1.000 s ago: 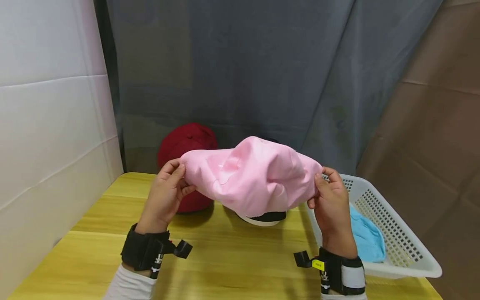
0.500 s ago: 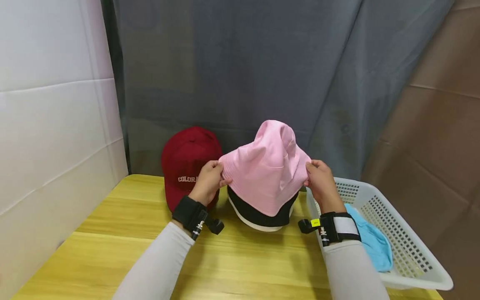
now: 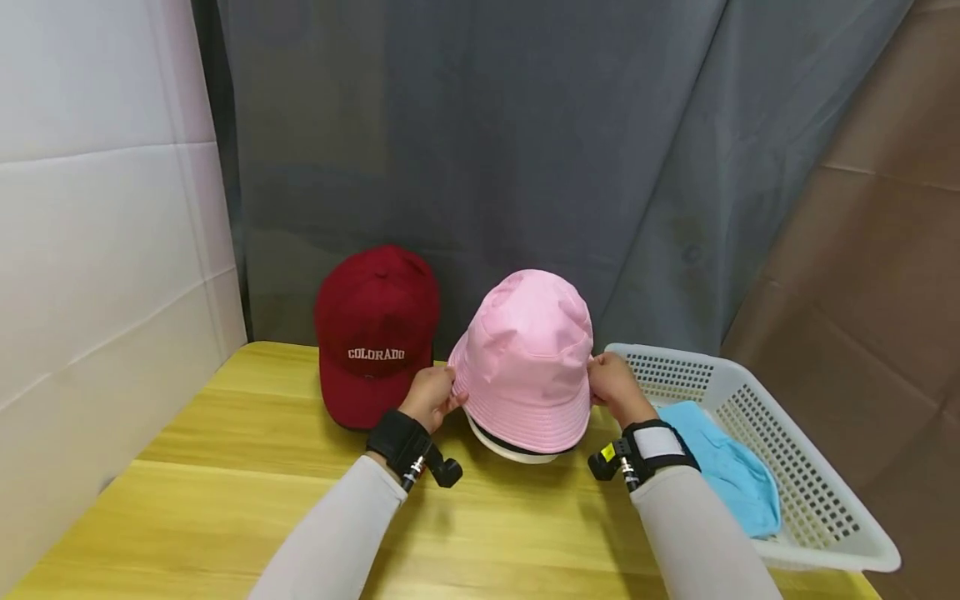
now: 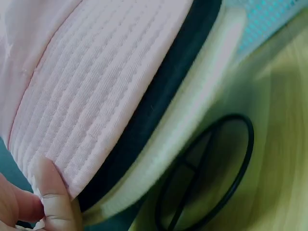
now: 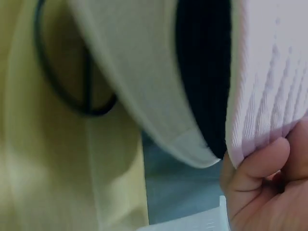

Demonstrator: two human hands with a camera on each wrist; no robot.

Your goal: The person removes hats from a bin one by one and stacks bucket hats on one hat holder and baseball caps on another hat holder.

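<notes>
A pink bucket hat (image 3: pixel 525 358) sits over a black hat (image 4: pixel 159 96) and a white hat (image 3: pixel 510 446), all stacked on a black wire stand (image 4: pixel 211 173). My left hand (image 3: pixel 431 396) pinches the pink brim (image 4: pixel 86 110) on its left side, thumb on the edge. My right hand (image 3: pixel 611 385) pinches the brim (image 5: pixel 260 110) on the right side. Both wrist views show the ribbed pink brim over the black and white rims.
A dark red cap (image 3: pixel 375 333) lettered COLORADO stands to the left on the yellow wooden table (image 3: pixel 225 500). A white perforated basket (image 3: pixel 795 467) at the right holds a light blue hat (image 3: pixel 720 467). A grey curtain hangs behind, a white wall at the left.
The pink hat, first stretched in the air between both hands, has been lowered over the black and white hats and pulled down to cover most of them. Both hands moved down with the brim.
</notes>
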